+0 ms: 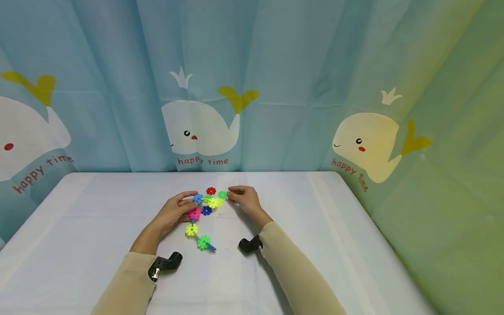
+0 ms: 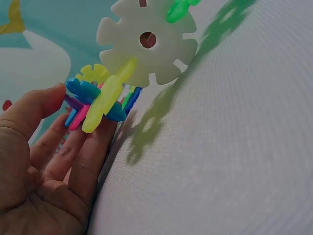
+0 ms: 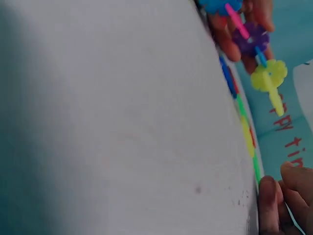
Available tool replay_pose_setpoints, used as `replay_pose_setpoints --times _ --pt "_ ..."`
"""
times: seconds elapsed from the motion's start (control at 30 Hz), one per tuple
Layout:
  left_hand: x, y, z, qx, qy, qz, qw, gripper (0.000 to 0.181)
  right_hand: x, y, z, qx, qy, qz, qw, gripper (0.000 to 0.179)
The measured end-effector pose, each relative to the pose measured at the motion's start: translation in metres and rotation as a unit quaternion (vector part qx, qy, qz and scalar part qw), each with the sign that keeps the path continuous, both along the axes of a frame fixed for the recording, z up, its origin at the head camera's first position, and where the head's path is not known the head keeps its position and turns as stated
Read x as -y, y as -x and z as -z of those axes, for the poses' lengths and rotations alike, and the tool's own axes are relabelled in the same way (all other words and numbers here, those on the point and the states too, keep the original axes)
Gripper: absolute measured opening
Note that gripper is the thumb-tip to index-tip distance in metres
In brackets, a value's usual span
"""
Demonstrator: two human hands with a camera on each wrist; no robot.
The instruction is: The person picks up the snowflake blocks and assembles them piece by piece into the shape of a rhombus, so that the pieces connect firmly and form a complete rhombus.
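The left hand grasps a chain of slotted discs, its thumb on one side of a blue and purple part and its fingers behind. From that grip the chain runs toward the person, between the two forearms: a pink disc by the fingers, then yellow, then green, with a blue disc at the near end. The left wrist view also shows a white disc joined into it; a shadow of the chain falls on the table. A yellow end sticks out past the left fingers.

The right hand has its fingertips at the edge of a loose green disc; I cannot tell whether they pinch it or merely touch it. More loose discs lie between the hands: a red disc on the far side, a yellow disc just beside the green one, and a dark blue disc near the left fingers.

Beige sleeves cover both forearms, with a black mount at each wrist. Beyond the hands hangs a curtain printed with whales.
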State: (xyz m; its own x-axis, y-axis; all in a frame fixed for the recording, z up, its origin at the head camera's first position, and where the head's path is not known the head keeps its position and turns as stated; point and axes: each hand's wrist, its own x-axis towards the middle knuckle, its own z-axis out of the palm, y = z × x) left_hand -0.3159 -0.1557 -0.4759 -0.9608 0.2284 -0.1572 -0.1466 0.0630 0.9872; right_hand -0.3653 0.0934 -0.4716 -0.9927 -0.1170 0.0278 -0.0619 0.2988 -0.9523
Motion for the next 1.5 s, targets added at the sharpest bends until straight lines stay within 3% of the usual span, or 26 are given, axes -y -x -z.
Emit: replay_pose_setpoints --times 0.23,0.53,1.07,1.5 --pt "0.0 -0.001 -0.001 -0.004 -0.001 0.003 1.0 0.058 0.006 0.013 -0.002 -0.028 -0.118 -0.006 0.9926 0.025" --pt "-0.001 0.0 -0.001 -0.002 0.007 -0.006 1.0 0.056 0.01 0.017 -0.005 -0.034 -0.188 -0.024 0.9813 0.026" --pt "-0.001 0.001 0.0 0.001 0.012 -0.011 0.9999 0.056 0.003 0.01 0.002 -0.07 -0.146 -0.029 0.9864 0.02" --pt "-0.001 0.0 0.001 -0.005 0.004 -0.004 1.0 0.057 -0.001 -0.007 0.002 -0.083 -0.094 -0.022 0.9918 0.013"
